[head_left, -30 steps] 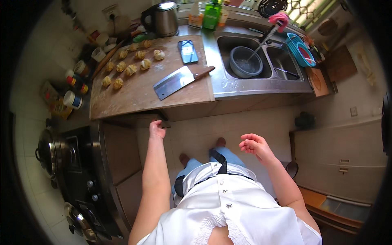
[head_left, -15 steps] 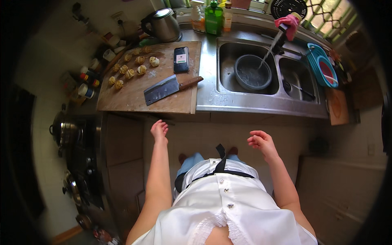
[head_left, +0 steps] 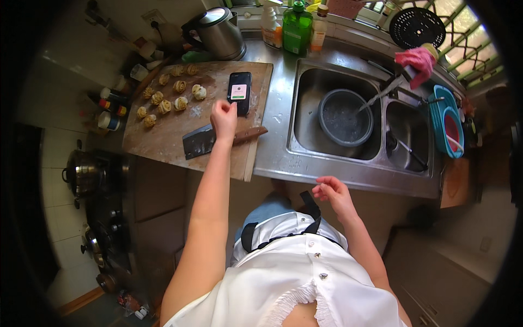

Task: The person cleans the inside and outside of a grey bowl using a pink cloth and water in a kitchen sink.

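Left hand [head_left: 224, 119]: outstretched across the cleaver [head_left: 199, 142], your fingers curled beside the phone [head_left: 239, 90]; cannot tell if gripping.
Right hand [head_left: 336, 197]: empty, your fingers loosely bent, near the sink [head_left: 305, 166].

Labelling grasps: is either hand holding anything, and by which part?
Nothing visibly held: left hand is over the phone's lower edge, contact unclear; right hand is empty.

Worn on my head, a wide fisheye camera looks down over my white blouse [head_left: 283, 267], close below, to my left hand [head_left: 223, 120] and right hand [head_left: 334, 197]. It faces the steel counter [head_left: 275, 147] and sink [head_left: 310, 92] farther off.
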Demonstrator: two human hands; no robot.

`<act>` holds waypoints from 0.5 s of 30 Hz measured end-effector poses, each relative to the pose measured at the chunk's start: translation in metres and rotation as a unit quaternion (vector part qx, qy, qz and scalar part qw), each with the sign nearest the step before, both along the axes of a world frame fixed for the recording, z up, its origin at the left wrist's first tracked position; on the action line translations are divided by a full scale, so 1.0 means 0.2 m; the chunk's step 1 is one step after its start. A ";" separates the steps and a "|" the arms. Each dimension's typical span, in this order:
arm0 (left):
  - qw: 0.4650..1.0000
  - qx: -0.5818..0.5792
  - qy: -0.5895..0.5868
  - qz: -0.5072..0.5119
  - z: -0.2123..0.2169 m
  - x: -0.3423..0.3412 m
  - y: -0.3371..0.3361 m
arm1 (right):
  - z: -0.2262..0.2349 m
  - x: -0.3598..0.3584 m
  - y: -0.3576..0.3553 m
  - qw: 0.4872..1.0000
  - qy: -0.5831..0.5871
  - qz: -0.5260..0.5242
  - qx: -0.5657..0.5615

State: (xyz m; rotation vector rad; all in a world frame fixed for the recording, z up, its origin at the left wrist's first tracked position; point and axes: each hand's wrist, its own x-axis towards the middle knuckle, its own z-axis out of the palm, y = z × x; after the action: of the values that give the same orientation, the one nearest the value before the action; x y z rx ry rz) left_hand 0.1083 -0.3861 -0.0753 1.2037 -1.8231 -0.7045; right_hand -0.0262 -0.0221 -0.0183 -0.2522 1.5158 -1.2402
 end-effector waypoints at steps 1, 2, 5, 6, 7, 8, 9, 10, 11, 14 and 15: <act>1.000 -0.007 -0.007 0.007 -0.04 -0.08 -0.11 | 0.01 -0.03 -0.01 1.000 0.002 -0.009 0.012; 0.999 -0.020 -0.024 0.003 -0.11 -0.14 -0.23 | 0.02 -0.07 -0.03 1.000 0.002 -0.018 0.025; 0.994 0.002 -0.093 0.050 -0.19 -0.31 -0.42 | 0.00 -0.16 -0.11 0.997 0.022 -0.061 0.041; 0.992 0.036 -0.107 0.057 -0.19 -0.36 -0.46 | 0.01 -0.18 -0.15 0.996 0.012 -0.075 0.039; 0.988 0.069 -0.121 0.066 -0.19 -0.40 -0.49 | 0.03 -0.19 -0.21 0.996 0.002 -0.087 0.037; 0.979 0.088 -0.165 0.075 -0.17 -0.43 -0.49 | 0.05 -0.20 -0.25 0.995 -0.007 -0.098 0.035; 0.969 0.103 -0.210 0.084 -0.14 -0.46 -0.49 | 0.03 -0.20 -0.30 0.995 -0.008 -0.094 0.024; 0.956 0.118 -0.254 0.092 -0.13 -0.48 -0.49 | 0.03 -0.20 -0.33 0.996 -0.012 -0.083 0.016; 0.954 0.142 -0.246 0.092 -0.11 -0.49 -0.49 | 0.04 -0.20 -0.38 0.997 -0.020 -0.072 0.006; 0.940 0.141 -0.293 0.104 -0.12 -0.48 -0.51 | 0.03 -0.20 -0.46 0.999 -0.029 -0.029 -0.011; 0.940 0.137 -0.297 0.103 -0.13 -0.48 -0.53 | 0.03 -0.21 -0.48 0.999 -0.031 -0.018 -0.015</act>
State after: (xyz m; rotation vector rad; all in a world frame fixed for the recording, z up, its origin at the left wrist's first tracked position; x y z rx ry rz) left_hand 0.0132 -0.4915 -0.1016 1.9209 -2.0722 -0.5160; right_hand -0.0690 -0.1175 -0.0115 -0.2046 1.4552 -1.2884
